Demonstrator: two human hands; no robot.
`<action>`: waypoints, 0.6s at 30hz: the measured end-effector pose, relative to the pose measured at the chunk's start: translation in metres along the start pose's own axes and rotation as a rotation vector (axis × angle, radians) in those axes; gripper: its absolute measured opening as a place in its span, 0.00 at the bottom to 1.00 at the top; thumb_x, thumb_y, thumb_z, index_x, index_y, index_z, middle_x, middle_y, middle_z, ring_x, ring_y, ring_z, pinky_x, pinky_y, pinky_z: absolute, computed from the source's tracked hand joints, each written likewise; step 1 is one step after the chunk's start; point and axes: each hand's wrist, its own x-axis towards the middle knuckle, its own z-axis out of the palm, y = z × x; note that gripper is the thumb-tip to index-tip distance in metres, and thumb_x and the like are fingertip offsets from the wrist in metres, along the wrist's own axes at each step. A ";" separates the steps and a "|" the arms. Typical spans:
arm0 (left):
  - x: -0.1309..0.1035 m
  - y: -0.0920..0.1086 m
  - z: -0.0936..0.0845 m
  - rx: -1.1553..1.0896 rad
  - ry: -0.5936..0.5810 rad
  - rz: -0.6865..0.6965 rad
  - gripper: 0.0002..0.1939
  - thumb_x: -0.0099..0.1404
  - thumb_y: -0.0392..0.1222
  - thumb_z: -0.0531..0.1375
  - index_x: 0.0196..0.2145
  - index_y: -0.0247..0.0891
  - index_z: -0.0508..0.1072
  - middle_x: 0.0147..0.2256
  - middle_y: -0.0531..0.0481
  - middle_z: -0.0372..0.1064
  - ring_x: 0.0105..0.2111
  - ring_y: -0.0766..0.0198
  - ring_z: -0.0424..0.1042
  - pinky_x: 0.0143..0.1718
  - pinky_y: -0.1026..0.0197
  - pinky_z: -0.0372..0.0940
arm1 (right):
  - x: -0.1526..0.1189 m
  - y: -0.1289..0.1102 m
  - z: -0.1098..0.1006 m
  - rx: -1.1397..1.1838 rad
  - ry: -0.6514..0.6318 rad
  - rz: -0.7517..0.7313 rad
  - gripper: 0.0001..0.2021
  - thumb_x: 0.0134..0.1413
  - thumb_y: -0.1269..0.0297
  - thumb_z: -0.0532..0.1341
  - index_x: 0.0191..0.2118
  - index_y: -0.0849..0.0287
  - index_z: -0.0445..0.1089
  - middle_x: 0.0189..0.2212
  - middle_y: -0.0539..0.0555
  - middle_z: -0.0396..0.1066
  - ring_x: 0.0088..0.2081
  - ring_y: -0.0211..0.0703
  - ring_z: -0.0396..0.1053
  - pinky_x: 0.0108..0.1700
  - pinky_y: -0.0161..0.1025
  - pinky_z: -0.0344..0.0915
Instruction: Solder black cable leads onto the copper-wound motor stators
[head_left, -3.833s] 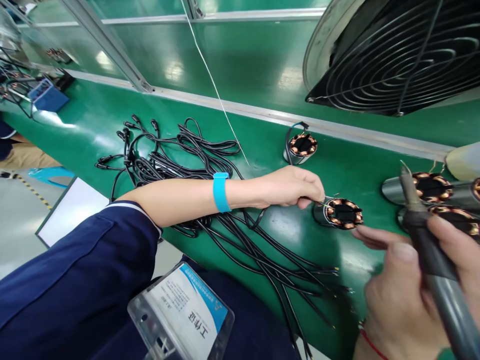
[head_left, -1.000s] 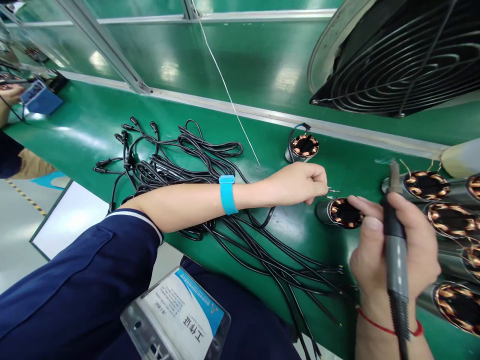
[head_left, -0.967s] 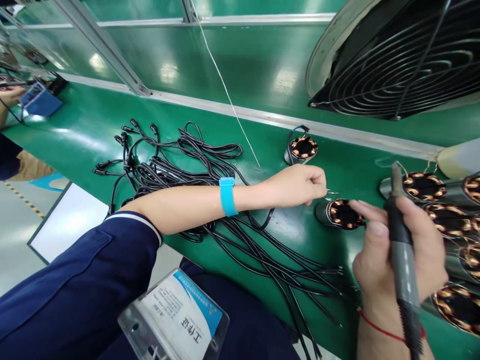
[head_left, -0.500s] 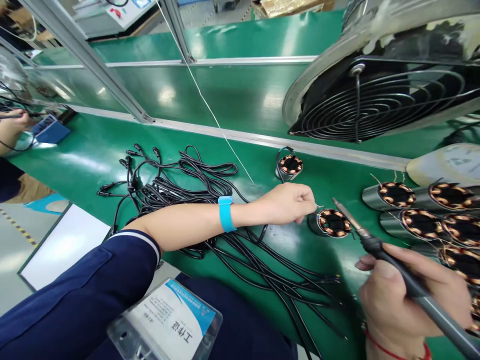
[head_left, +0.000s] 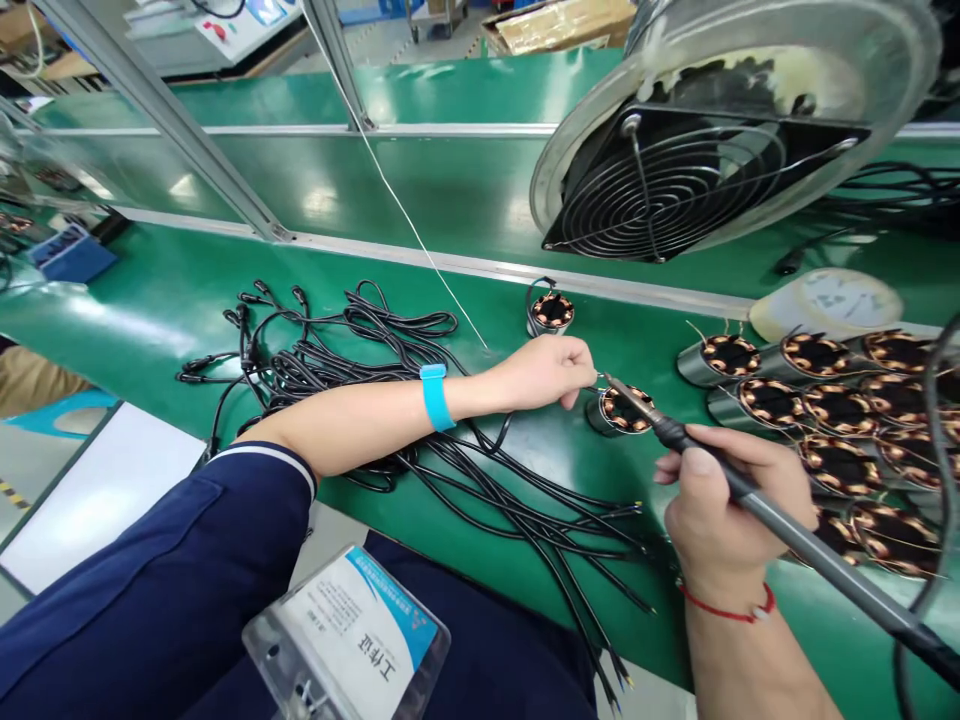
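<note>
My left hand [head_left: 551, 372], with a blue band on the wrist, is closed in a pinch on a thin wire [head_left: 601, 378] beside a motor stator [head_left: 624, 411]. The stator is a silver cylinder with copper coils, standing on the green bench. My right hand [head_left: 739, 500] is wrapped round the dark handle of a soldering iron [head_left: 656, 425]. Its tip meets the wire just past my left fingertips, above the stator's rim. Whether the tip touches the wire or only hovers by it, I cannot tell. A black cable [head_left: 499, 435] runs up under my left hand.
Several more stators [head_left: 769, 402] stand in rows on the right. One stator with a cable [head_left: 551, 314] is behind my left hand. Black cables [head_left: 337, 375] lie tangled under my forearm. A fan with a wire guard [head_left: 656, 205] hangs above; a white strand [head_left: 420, 240] slants down.
The soldering iron has moved left with my right hand, from apart to the wire at my left fingertips. My left hand keeps its pinch. The view has shifted right.
</note>
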 end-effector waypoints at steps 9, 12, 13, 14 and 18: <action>-0.009 0.016 -0.001 -0.004 -0.026 -0.079 0.05 0.56 0.34 0.53 0.24 0.35 0.63 0.16 0.58 0.63 0.17 0.78 0.55 0.24 0.70 0.53 | 0.004 0.001 0.000 -0.021 0.142 0.007 0.08 0.47 0.67 0.64 0.35 0.60 0.75 0.22 0.50 0.71 0.15 0.41 0.69 0.13 0.34 0.59; -0.010 0.017 0.002 -0.017 -0.052 -0.111 0.04 0.57 0.34 0.53 0.24 0.35 0.62 0.16 0.59 0.63 0.16 0.79 0.55 0.23 0.70 0.52 | 0.006 0.001 0.000 -0.033 0.145 0.020 0.07 0.46 0.66 0.64 0.33 0.60 0.75 0.19 0.50 0.70 0.15 0.41 0.68 0.14 0.34 0.59; -0.010 0.017 0.003 -0.019 -0.054 -0.125 0.04 0.57 0.34 0.53 0.25 0.35 0.62 0.16 0.59 0.64 0.16 0.79 0.55 0.22 0.70 0.51 | 0.007 0.000 0.000 -0.036 0.142 0.028 0.07 0.46 0.65 0.63 0.32 0.60 0.75 0.18 0.50 0.69 0.15 0.41 0.68 0.14 0.35 0.59; -0.009 0.017 0.003 -0.024 -0.052 -0.140 0.04 0.57 0.35 0.53 0.25 0.36 0.62 0.17 0.59 0.64 0.15 0.79 0.54 0.22 0.70 0.51 | 0.007 -0.001 -0.001 -0.043 0.131 0.037 0.07 0.46 0.64 0.63 0.32 0.59 0.75 0.18 0.49 0.68 0.14 0.42 0.68 0.14 0.35 0.59; -0.007 0.017 0.003 -0.075 -0.066 -0.189 0.04 0.57 0.35 0.53 0.25 0.36 0.62 0.17 0.59 0.63 0.15 0.78 0.53 0.19 0.70 0.49 | 0.008 -0.003 -0.003 -0.106 0.099 0.085 0.08 0.47 0.59 0.63 0.30 0.56 0.74 0.16 0.50 0.66 0.15 0.45 0.68 0.15 0.38 0.60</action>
